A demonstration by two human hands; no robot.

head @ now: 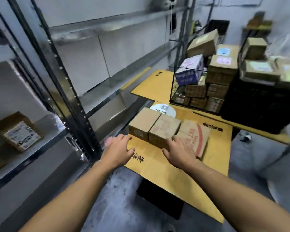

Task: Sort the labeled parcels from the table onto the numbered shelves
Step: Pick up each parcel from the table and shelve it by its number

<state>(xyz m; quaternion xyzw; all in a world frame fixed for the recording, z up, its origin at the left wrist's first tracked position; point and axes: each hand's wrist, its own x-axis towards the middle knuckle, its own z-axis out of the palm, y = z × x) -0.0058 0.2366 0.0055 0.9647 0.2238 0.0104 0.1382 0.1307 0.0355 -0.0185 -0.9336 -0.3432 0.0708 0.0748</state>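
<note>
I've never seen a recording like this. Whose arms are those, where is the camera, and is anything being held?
There is no machine here. A person works with bare hands, and the one camera sits on their head, looking forward and down, so the arms reach in from the bottom of the picture. The left hand and right hand are stretched out with fingers spread, and neither holds anything. The right hand is at the near side of one of two small cardboard boxes, but I cannot tell whether it touches. The boxes stand side by side on a table covered in yellow-brown cardboard. A flat packet with red print lies beside them. Further back, a wire basket is full of parcels. On the left stand metal shelves, with one labelled parcel on a lower level.
</note>
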